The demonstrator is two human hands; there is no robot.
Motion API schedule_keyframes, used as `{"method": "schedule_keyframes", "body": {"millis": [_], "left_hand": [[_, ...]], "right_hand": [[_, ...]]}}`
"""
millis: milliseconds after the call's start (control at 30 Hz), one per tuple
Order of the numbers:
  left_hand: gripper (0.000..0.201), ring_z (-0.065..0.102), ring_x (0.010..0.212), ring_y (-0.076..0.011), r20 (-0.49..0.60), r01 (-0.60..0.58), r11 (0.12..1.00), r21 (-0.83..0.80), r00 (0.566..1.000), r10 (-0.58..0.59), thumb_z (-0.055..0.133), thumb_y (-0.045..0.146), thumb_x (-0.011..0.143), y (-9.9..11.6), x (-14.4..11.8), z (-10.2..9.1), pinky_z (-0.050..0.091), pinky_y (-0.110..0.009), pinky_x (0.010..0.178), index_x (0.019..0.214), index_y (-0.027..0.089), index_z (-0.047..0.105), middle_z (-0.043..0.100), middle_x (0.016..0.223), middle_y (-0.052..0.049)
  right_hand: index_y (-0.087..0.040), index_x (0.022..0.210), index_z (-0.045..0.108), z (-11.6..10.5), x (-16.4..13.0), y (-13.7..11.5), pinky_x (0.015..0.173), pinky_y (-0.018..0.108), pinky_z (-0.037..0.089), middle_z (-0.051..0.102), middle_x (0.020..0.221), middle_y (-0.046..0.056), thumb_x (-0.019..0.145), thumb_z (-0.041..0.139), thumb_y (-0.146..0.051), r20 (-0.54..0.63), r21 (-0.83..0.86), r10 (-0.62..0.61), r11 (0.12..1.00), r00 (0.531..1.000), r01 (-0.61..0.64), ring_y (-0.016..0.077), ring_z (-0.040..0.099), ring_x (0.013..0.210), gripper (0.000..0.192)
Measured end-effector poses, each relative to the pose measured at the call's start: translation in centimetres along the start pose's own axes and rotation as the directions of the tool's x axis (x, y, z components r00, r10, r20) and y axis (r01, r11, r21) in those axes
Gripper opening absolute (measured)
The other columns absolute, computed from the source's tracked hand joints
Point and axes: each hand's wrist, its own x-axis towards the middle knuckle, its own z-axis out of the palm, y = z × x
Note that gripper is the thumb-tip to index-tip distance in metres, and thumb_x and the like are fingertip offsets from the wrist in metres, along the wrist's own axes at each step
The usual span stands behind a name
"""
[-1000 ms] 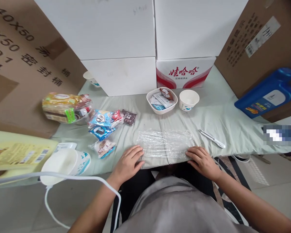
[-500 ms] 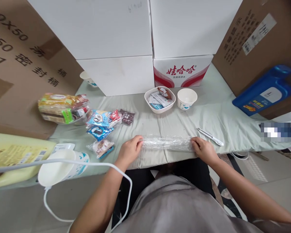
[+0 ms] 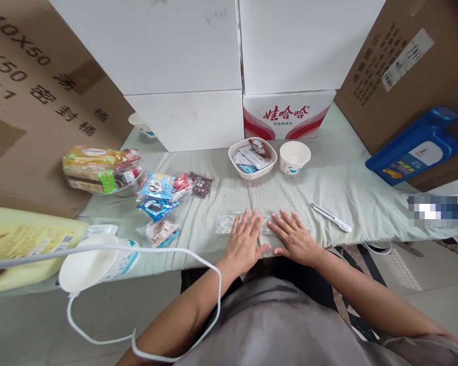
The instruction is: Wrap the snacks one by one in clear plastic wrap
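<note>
A folded strip of clear plastic film (image 3: 225, 222) lies near the front edge of the pale green cloth-covered table (image 3: 351, 193). My left hand (image 3: 245, 241) and my right hand (image 3: 294, 238) rest flat on top of the film, side by side, fingers spread and pointing away from me. They cover most of the film; only its left end and a bit of its right end show. Neither hand grips anything.
A white pen-like tool (image 3: 330, 217) lies right of my hands. Behind them stand a white dish of sachets (image 3: 252, 158) and a paper cup (image 3: 295, 156). Snack packets (image 3: 164, 195), a bagged bundle (image 3: 101, 169), stacked paper bowls (image 3: 99, 263) and a yellow jug (image 3: 19, 249) sit left. Boxes wall the back; a blue jug (image 3: 416, 147) lies right.
The film was spread flat, then folded away from me into a narrow strip. My hands moved from its two ends to the middle and now press it flat.
</note>
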Motion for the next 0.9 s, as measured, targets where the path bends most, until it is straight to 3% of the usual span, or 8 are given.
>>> {"method": "schedule_keyframes", "body": {"millis": [100, 267, 333, 433, 533, 633, 733, 900], "left_hand": [[0.074, 0.021, 0.144, -0.0372, 0.119, -0.003, 1.0, -0.002, 0.993, 0.003, 0.05, 0.059, 0.087, 1.1, -0.3, 1.6, 0.019, -0.061, 0.113, 0.146, 0.017, 0.035, 0.032, 0.155, -0.014], [0.067, 0.018, 0.144, -0.0402, 0.024, 0.089, 0.995, -0.035, 0.996, -0.088, 0.053, 0.048, 0.089, 0.8, -1.4, 1.3, 0.02, -0.063, 0.112, 0.145, 0.014, 0.037, 0.032, 0.154, -0.018], [0.062, 0.027, 0.141, -0.0398, 0.003, 0.085, 0.992, -0.09, 0.996, -0.085, 0.054, 0.042, 0.09, 1.7, -2.0, 1.1, 0.027, -0.06, 0.11, 0.144, 0.014, 0.04, 0.04, 0.149, -0.018], [0.06, 0.04, 0.132, -0.0374, 0.045, 0.015, 0.983, -0.182, 0.999, -0.007, 0.055, 0.04, 0.089, 3.9, -2.4, 1.6, 0.037, -0.055, 0.105, 0.142, 0.015, 0.042, 0.049, 0.141, -0.018], [0.058, 0.042, 0.132, -0.0359, 0.096, -0.066, 0.964, -0.258, 0.991, 0.093, 0.056, 0.039, 0.089, 5.5, -2.2, 2.2, 0.036, -0.054, 0.105, 0.14, 0.014, 0.044, 0.05, 0.141, -0.017], [0.051, 0.037, 0.137, -0.0315, 0.108, -0.191, 0.909, -0.37, 0.963, 0.246, 0.053, 0.033, 0.091, 5.4, -1.8, 2.4, 0.027, -0.055, 0.112, 0.14, 0.02, 0.043, 0.048, 0.144, -0.012], [0.06, 0.035, 0.14, -0.0266, 0.066, -0.293, 0.819, -0.493, 0.926, 0.371, 0.05, 0.023, 0.092, 4.4, -1.7, 2.2, 0.02, -0.056, 0.115, 0.147, 0.025, 0.028, 0.049, 0.144, -0.008], [0.092, 0.043, 0.135, -0.0244, -0.007, -0.18, 0.713, -0.678, 0.971, 0.238, 0.053, 0.017, 0.088, 3.3, -1.8, 2.1, 0.032, -0.052, 0.112, 0.151, 0.019, -0.014, 0.05, 0.142, -0.016]], "right_hand": [[-0.018, 0.15, 0.032, 1.1, -0.4, -0.4, 0.113, 0.057, 0.018, 0.035, 0.154, 0.012, 0.087, 0.04, -0.071, 0.095, 0.013, 0.013, 1.0, 0.995, -0.014, 0.0367, 0.021, 0.143, 0.082], [-0.019, 0.15, 0.032, 0.2, -3.6, 0.9, 0.11, 0.061, 0.021, 0.032, 0.154, 0.016, 0.081, 0.054, -0.069, 0.057, 0.041, 0.105, 0.993, 0.993, -0.108, 0.0401, 0.02, 0.143, 0.088], [-0.018, 0.146, 0.039, -0.4, -5.2, 1.1, 0.106, 0.057, 0.03, 0.041, 0.148, 0.017, 0.085, 0.059, -0.051, 0.018, 0.057, 0.157, 0.986, 0.987, -0.157, 0.0375, 0.033, 0.137, 0.071], [-0.021, 0.126, 0.058, -1.5, -7.1, 0.8, 0.088, 0.045, 0.045, 0.062, 0.122, 0.013, 0.088, 0.051, -0.018, -0.006, 0.144, 0.142, 0.98, 0.99, -0.139, 0.0287, 0.056, 0.11, 0.039], [-0.024, 0.104, 0.067, -3.2, -7.7, 0.1, 0.079, 0.042, 0.046, 0.067, 0.106, 0.009, 0.083, 0.045, -0.005, -0.021, 0.217, 0.094, 0.972, 0.995, -0.087, 0.025, 0.06, 0.095, 0.035], [-0.025, 0.099, 0.067, -5.7, -7.0, 0.1, 0.086, 0.044, 0.047, 0.066, 0.106, 0.009, 0.085, 0.048, -0.008, -0.058, 0.306, 0.095, 0.949, 0.994, -0.073, 0.0266, 0.059, 0.106, 0.029], [-0.025, 0.104, 0.064, -7.9, -5.0, 1.0, 0.087, 0.039, 0.05, 0.069, 0.098, 0.007, 0.09, 0.051, -0.015, -0.018, 0.482, 0.057, 0.875, 0.998, -0.041, 0.023, 0.062, 0.104, 0.021], [-0.023, 0.113, 0.061, -7.5, 0.5, 3.2, 0.076, 0.031, 0.054, 0.07, 0.101, 0.005, 0.09, 0.054, -0.031, 0.153, 0.624, 0.272, 0.719, 0.95, -0.306, 0.0189, 0.067, 0.09, 0.025]]}}
